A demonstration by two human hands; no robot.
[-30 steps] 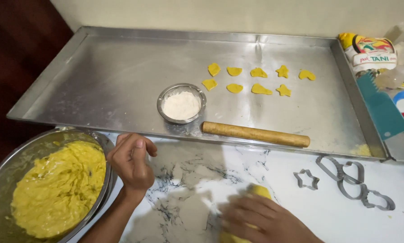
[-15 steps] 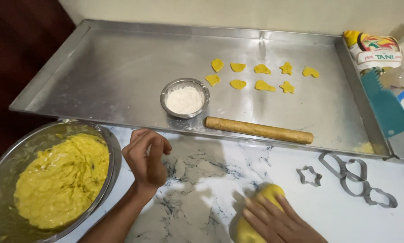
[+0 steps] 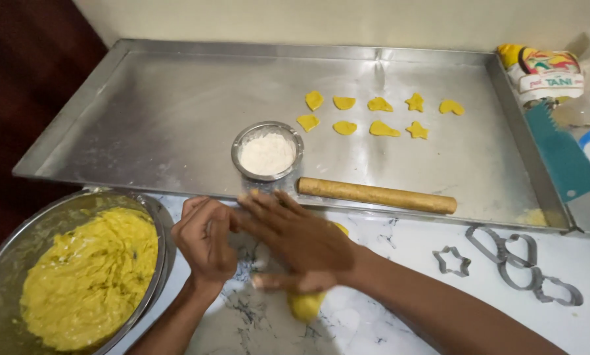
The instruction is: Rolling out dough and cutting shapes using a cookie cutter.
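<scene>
Head view: right hand (image 3: 301, 240) lies flat, fingers spread, atop a yellow dough lump (image 3: 306, 304) on the marble counter (image 3: 400, 263); left hand (image 3: 206, 240) curls loosely, empty, beside its fingertips. Seemingly flattening dough; rolling pin (image 3: 377, 195) lies just beyond the fingertips.

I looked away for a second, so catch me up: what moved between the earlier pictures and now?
The right hand has swung left from the lower right, across the yellow dough lump, until its fingers meet the left hand; the lump now shows beneath it on the marble counter. The left hand barely moved. The rolling pin, flour cup, dough bowl, cut shapes and cutters stayed put.
</scene>
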